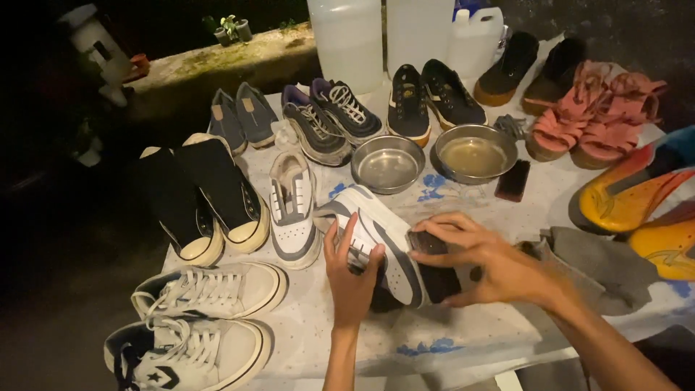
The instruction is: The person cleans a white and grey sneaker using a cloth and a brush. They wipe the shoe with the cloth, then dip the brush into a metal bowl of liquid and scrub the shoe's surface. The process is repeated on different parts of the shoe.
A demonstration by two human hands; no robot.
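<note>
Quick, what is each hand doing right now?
Left hand: open, palm flat against the side of the white and grey sneaker.
Right hand: fingers curled over a small dark brush on the same sneaker.

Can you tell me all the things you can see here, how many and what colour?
white and grey sneaker: 1, white and grey, table middle, under both hands
matching sneaker: 1, white and grey, just left of it
metal bowls: 2, silver, table middle
black high-tops: 2, black, left side
lace-up sneakers: 2, pale grey, front left
pink sandals: 2, pink, back right
plastic jugs: 3, whitish, back
grey cloth: 1, grey, right
table cover: 1, white with blue marks
left hand: 1, resting on the sneaker
right hand: 1, holding a small dark object against the sneaker
</note>
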